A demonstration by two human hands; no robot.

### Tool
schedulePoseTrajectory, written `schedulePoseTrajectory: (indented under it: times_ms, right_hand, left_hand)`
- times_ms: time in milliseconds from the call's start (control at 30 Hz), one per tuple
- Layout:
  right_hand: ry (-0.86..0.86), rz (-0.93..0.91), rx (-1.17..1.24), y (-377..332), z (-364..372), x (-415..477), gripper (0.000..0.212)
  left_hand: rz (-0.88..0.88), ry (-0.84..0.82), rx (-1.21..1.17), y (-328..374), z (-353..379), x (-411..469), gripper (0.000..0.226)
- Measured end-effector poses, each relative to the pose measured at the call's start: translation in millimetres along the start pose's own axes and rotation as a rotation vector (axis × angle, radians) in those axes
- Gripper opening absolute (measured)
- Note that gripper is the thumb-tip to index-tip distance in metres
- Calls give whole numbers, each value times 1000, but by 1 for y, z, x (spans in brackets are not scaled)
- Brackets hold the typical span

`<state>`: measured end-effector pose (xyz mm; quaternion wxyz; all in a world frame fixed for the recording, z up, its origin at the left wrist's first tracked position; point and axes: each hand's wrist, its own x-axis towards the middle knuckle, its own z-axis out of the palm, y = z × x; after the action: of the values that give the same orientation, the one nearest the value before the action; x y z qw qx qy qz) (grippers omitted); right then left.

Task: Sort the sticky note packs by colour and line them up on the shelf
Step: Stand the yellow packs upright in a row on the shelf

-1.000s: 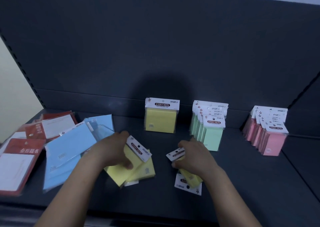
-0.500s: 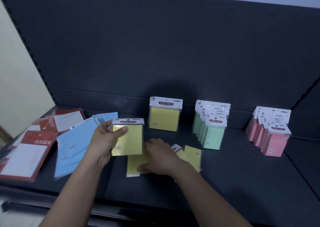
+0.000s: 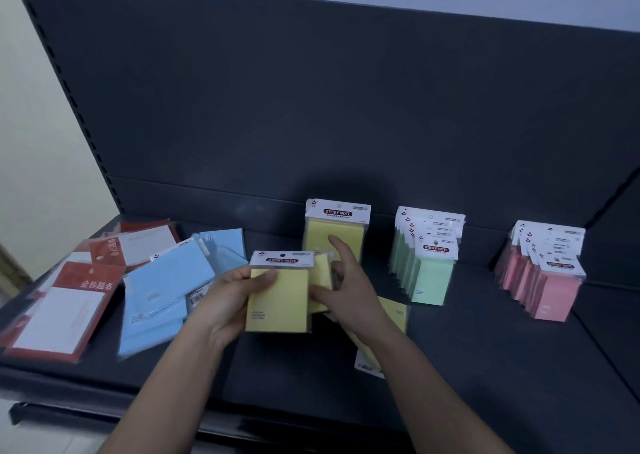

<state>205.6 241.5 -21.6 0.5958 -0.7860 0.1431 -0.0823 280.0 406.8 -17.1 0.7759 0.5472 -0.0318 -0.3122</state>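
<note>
On the shelf (image 3: 485, 356), yellows are being grouped: before the upright yellow pack (image 3: 337, 226), a first pack (image 3: 277, 301) is gripped by the left hand (image 3: 227, 297), a second pack (image 3: 320, 280) by the right hand (image 3: 346, 291). Next, both should be stood against it.

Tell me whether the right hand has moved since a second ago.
Yes. The right hand has moved left, away from in front of the green row, and now sits before the standing yellow pack, beside the left hand.
</note>
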Motion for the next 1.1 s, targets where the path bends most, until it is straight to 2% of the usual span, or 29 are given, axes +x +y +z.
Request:
schedulePoseTrajectory:
  times_ms: [167, 267, 333, 400, 467, 533, 600, 633, 733, 800, 900, 967, 1100]
  right_hand:
    - [-57, -86, 8, -4, -10, -3, 97]
    - [-35, -27, 31, -6, -15, -3, 99]
    - [52, 70, 61, -6, -18, -1, 88]
    - [136, 203, 88, -5, -22, 4, 66]
    - [125, 300, 99, -5, -23, 6, 53]
    - [123, 272, 75, -4, -23, 8, 42]
    - [185, 174, 92, -5, -22, 9, 21]
    - [219, 127, 102, -5, -22, 11, 23]
    - [235, -6, 95, -3, -21, 17, 60]
    - [247, -90, -12, 0, -20, 22, 78]
    - [311, -147, -206, 4, -20, 32, 83]
    - [320, -125, -304, 9, -19, 38, 82]
    - [352, -91, -284, 21, -16, 44, 81]
  left_hand:
    - [-49, -8, -37, -6, 10, 11, 19]
    - [-5, -22, 14, -8, 13, 16, 15]
    - [100, 10, 64, -9, 19, 18, 15]
    - [197, 20, 121, -10, 26, 21, 19]
    - [240, 12, 159, -11, 31, 23, 21]
    - [256, 0, 196, -13, 35, 27, 23]
    - [264, -14, 271, -14, 37, 34, 22]
    - [266, -18, 306, -15, 39, 38, 22]
    - [317, 19, 337, -14, 41, 50, 21]
    - [389, 39, 364, -12, 44, 59, 21]
    - [488, 30, 473, -11, 46, 71, 25]
    - [486, 42, 560, -16, 42, 80, 33]
    - [424, 77, 651, -27, 31, 91, 71]
